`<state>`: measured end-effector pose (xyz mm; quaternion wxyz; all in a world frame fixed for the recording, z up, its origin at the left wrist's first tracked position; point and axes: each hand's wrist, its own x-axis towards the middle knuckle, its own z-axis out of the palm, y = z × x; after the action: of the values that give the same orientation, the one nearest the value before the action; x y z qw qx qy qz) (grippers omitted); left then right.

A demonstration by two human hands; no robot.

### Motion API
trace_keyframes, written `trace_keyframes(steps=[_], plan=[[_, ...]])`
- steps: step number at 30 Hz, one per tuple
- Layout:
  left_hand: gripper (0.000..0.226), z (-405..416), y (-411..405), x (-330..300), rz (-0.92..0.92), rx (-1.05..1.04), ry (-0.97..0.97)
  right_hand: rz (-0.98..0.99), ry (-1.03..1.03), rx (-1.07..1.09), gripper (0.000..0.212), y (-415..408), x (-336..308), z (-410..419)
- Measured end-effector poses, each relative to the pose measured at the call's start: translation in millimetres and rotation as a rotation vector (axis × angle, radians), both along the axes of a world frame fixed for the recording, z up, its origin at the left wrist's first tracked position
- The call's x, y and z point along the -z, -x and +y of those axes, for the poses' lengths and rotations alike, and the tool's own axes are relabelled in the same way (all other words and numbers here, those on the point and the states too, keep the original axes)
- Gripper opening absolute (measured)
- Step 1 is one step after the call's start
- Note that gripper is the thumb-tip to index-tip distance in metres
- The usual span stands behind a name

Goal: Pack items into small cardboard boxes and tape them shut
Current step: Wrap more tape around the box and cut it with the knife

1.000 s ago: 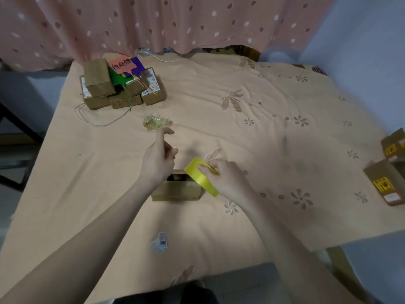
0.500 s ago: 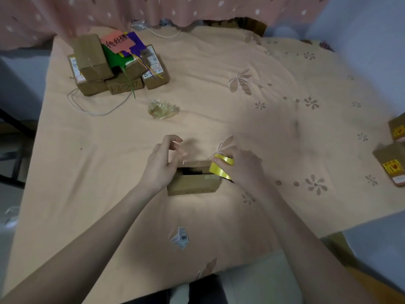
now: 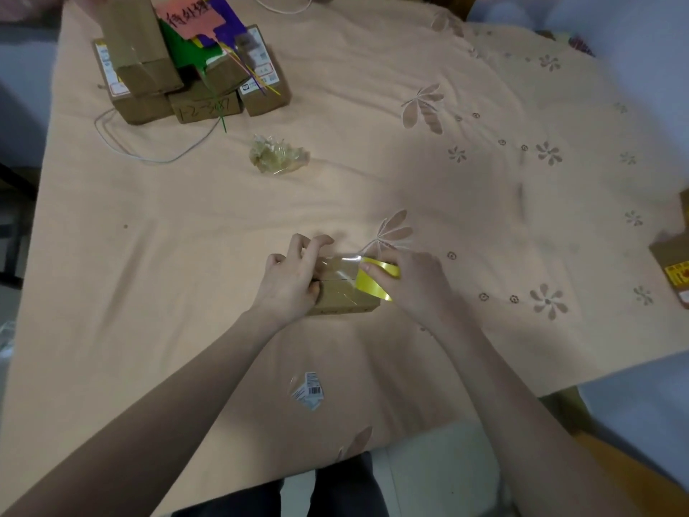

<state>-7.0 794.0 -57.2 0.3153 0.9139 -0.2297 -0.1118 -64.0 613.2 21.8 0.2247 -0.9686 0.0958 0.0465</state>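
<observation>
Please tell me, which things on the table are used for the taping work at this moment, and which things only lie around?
In use:
- small cardboard box, held by the left hand
- yellow tape roll, gripped by the right hand
- clear tape strip across the box top

Lying about:
- pile of boxes at far left
- crumpled plastic
- white cable
- barcode label
- boxes at right edge

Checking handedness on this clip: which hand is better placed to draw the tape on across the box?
Right. The right hand already grips the yellow tape roll, its clear strip stuck on the small cardboard box. The left hand grips the box's other end, steadying it.
</observation>
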Motion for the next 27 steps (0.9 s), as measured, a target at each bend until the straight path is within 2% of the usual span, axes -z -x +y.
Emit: trace_keyframes(steps=[5,12,16,21,27], plan=[[0.068,3,3,6,0.035,-0.032,0.020,0.005,0.014,-0.050,0.032,-5,4,5],[0.064,6,6,5,0.108,-0.147,0.188,0.033,0.017,-0.074,0.031,-13,9,10],[0.050,14,14,-6,0.301,-0.344,0.511,0.058,0.063,-0.091,0.034,-16,13,14],[0.018,19,15,-11,0.288,-0.550,0.623,0.106,0.177,-0.124,0.044,-24,14,19],[0.036,27,14,-1,0.306,-0.692,0.637,0.130,0.354,-0.192,0.037,-33,13,39]])
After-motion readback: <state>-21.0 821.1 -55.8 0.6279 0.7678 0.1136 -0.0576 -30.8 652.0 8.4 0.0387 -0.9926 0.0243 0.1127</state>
